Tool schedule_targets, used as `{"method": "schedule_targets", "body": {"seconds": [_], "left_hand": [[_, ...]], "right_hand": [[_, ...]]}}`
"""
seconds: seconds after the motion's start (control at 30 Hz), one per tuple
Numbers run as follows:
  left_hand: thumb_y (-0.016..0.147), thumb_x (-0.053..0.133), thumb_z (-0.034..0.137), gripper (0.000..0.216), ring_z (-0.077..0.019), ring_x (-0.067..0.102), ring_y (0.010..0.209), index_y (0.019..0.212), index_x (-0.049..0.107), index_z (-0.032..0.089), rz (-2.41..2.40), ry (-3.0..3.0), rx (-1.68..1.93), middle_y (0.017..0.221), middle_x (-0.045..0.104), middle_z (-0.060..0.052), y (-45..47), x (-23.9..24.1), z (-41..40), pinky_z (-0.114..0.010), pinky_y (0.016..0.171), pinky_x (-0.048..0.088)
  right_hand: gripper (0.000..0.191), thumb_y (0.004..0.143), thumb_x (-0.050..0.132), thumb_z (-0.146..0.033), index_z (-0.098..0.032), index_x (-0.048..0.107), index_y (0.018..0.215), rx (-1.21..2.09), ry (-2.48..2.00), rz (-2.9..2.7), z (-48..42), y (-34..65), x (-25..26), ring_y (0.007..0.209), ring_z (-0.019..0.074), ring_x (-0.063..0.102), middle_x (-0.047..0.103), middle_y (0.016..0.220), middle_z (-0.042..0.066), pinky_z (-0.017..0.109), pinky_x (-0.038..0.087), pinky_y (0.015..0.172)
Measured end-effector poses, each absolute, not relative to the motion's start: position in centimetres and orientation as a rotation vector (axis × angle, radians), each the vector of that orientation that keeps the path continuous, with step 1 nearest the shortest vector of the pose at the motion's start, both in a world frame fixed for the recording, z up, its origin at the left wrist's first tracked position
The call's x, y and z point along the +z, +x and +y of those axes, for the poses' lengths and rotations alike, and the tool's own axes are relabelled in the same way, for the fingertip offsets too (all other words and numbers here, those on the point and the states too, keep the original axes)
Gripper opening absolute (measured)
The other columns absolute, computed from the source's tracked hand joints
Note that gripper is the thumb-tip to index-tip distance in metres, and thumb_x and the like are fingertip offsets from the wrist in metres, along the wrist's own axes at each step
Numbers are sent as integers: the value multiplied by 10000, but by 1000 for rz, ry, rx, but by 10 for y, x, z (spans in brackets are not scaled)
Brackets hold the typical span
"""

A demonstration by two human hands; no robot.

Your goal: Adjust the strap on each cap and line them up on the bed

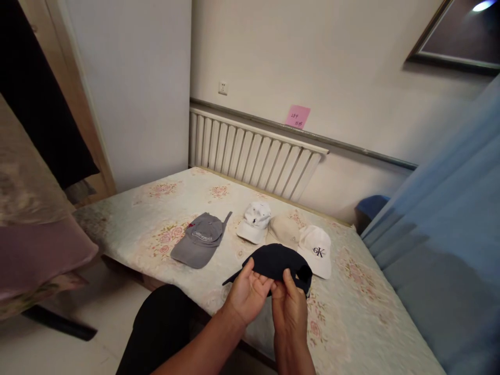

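Note:
A dark navy baseball cap [275,259] is held above the near edge of the bed, its brim pointing left. My left hand [250,291] grips its lower edge near the brim, thumb on the outside and fingers curled under. Beside it, my right hand [289,298] pinches the same edge closer to the back opening. Just beyond lie a white cap [254,221] with a small dark logo, a beige cap [284,229] partly covered by the navy one, and a white cap with "CK" lettering [315,247]. Farther left rests a grey cap [203,234] with its strap sticking out.
The caps lie on a bed with a floral cover [148,208]. Behind it are a white radiator [253,151] and a wall with a pink note [298,116]. A blue curtain [449,224] hangs at right; clothes [35,198] hang at left.

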State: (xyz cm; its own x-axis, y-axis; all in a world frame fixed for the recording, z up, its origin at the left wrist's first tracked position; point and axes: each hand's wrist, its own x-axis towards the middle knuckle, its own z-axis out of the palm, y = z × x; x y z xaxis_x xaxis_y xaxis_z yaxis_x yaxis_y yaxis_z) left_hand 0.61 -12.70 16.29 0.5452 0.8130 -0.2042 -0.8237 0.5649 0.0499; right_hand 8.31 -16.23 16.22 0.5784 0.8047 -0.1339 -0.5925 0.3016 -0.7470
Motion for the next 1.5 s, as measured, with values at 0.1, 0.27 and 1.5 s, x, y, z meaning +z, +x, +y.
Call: {"method": "schedule_targets", "body": {"seconds": [0.1,0.27,1.5], "left_hand": [[948,422,247,308,-222,654,1026,1156,552,62,266,-140,1014,1032,699,-154,3,160,-121,-378,951,495],[938,439,228,254,-217,688,930,1067,580,61,272,-190,1042,948,715,-147,-7,155,-110,-364,900,529],[896,238,640,729,-280,396,1323,1254,579,104,-256,307,875,1245,612,-147,-38,158,-117,-437,1153,129]], "right_hand": [[329,742,712,-308,-125,661,1011,930,-813,-257,-166,86,164,928,193,671,732,946,62,391,496,934],[329,781,667,-288,-163,638,1084,921,-724,-270,-169,89,171,1025,184,641,709,1064,65,400,458,988],[248,835,529,-279,-224,707,1000,1113,-536,23,-167,114,149,1037,177,647,748,986,31,413,367,1070]]}}
